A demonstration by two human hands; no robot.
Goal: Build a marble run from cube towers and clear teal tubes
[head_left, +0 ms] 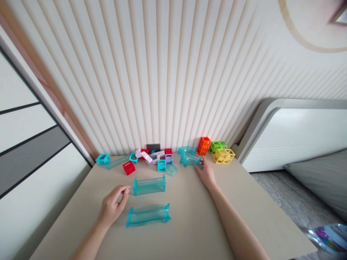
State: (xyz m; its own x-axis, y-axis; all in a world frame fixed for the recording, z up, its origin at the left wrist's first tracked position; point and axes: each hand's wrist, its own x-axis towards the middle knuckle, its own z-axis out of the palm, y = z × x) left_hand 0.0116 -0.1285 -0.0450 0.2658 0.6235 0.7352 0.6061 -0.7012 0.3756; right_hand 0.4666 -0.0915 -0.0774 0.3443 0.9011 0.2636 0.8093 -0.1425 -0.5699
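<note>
I can't tell if the right hand (206,174) grips the curve (190,161) at its ten o'clock; the left hand (114,202), pinched narrow, has a track (149,186) at two.

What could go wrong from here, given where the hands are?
Right hand is at the nearer curved, translucent teal plastic piece: a push away could knock it into the similar curved teal piece behind.

The upright orange openwork plastic stack stands just beyond those fingers; a brush might topple it.

Left hand sits close to the farther straight, translucent teal plastic piece; a bump could skew it.
</note>
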